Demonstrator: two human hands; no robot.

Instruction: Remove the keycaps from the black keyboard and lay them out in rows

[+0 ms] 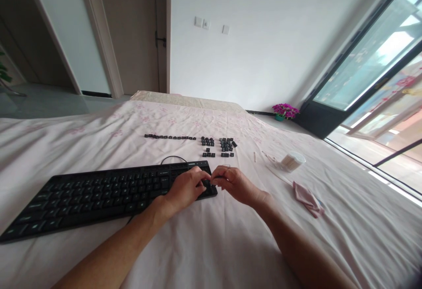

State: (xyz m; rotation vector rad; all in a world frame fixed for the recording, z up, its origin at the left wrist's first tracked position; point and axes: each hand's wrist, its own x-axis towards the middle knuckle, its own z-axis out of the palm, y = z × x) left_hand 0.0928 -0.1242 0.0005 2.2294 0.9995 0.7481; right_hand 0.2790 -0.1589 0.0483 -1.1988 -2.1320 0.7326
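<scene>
A black keyboard (99,196) lies across the bed in front of me, its cable looping behind it. My left hand (186,190) rests on the keyboard's right end, fingers curled and pressed together over the keys there. My right hand (232,183) is just beside that end, fingers pinched close to the left fingertips; what they pinch is too small to make out. Behind the keyboard lie several loose black keycaps: a long row (169,137) and small grouped blocks (217,146).
A pink-flowered white bedsheet (211,245) covers the bed. A round container of cotton swabs (292,161), a few loose swabs and a folded pink cloth (308,199) lie to the right. Glass doors stand at the right; a flower pot (285,111) sits on the floor.
</scene>
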